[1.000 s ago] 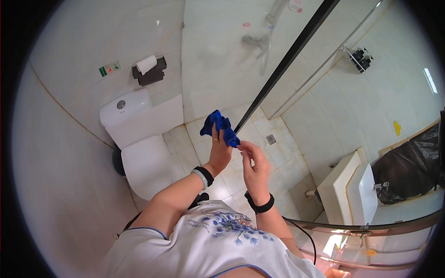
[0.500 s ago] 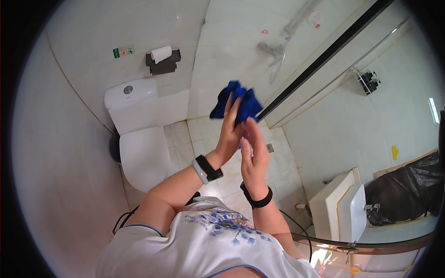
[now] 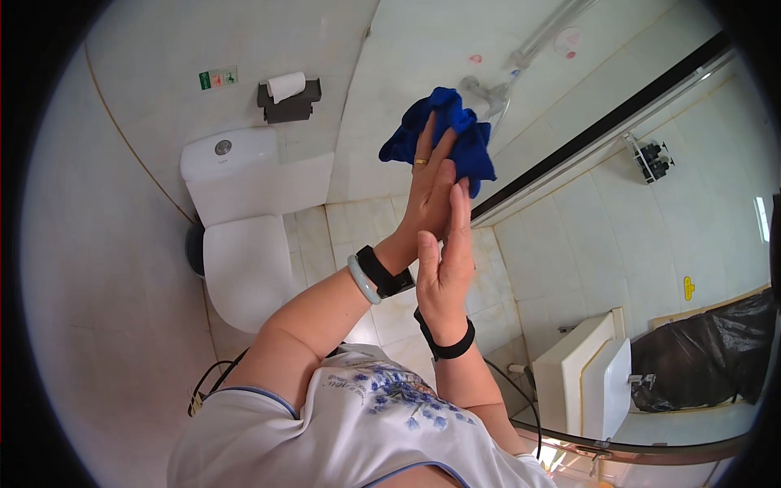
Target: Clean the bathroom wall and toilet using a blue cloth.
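My left hand (image 3: pixel 431 187) reaches up and forward, holding a crumpled blue cloth (image 3: pixel 468 134) under its outstretched fingers. The cloth appears to lie against the clear shower glass (image 3: pixel 407 49); the exact contact is hidden behind it. A ring sits on one finger, and a black strap (image 3: pixel 382 271) and a pale bangle (image 3: pixel 363 279) circle the wrist. My right hand (image 3: pixel 449 272) is raised just beside the left, fingers straight and thumb apart. Its fingertips are near the cloth's lower edge, and I cannot tell whether they touch it. A black band (image 3: pixel 446 348) is on that wrist.
A white toilet (image 3: pixel 248 272) with its lid down stands to the left, below a paper holder (image 3: pixel 289 110). Behind the glass hangs a shower fixture (image 3: pixel 488 93). A black rail (image 3: pixel 602 122) runs diagonally at right. A washbasin (image 3: pixel 606 390) and black plastic sheet (image 3: pixel 704 350) are at lower right.
My left hand and the blue cloth have moved up and to the right, and the cloth looks more spread out. My right hand has shifted slightly, staying beside the left.
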Available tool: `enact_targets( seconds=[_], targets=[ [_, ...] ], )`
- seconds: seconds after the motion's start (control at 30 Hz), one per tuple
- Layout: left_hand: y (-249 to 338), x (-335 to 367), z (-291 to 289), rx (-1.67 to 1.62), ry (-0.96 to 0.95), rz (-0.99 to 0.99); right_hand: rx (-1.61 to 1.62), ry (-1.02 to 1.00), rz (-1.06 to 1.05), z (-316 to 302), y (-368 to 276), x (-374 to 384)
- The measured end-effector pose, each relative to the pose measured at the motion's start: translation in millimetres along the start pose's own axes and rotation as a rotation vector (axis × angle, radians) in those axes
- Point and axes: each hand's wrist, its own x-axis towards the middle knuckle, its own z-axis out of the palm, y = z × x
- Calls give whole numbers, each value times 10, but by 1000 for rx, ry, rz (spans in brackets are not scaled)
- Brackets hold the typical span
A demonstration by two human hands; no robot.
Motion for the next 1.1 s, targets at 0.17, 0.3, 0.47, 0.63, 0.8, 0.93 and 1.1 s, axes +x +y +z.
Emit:
enact_targets(
  seconds=[0.17,0.3,0.47,0.63,0.8,0.93,1.1],
  targets=[
    [-451,-156,-137,466,-11,327,-62,-103,67,114,148,-66],
    [-566,-329,-237,308,-4,30,-56,-174,130,244,300,-152],
    [-846,-594,-376,472,-73,126,-50,-223,193,403,423,-216],
    [-1028,-767,-471,533,-118,72,-30,-271,271,502,506,-256],
    [-1059,-702,-418,599,-81,219,-5,-253,241,504,545,-261],
    [-856,-413,-348,607,-88,275,2,-163,160,444,463,-152],
    [-220,215,-130,82,-25,-95,-44,-3,16,326,267,110]
  ],
)
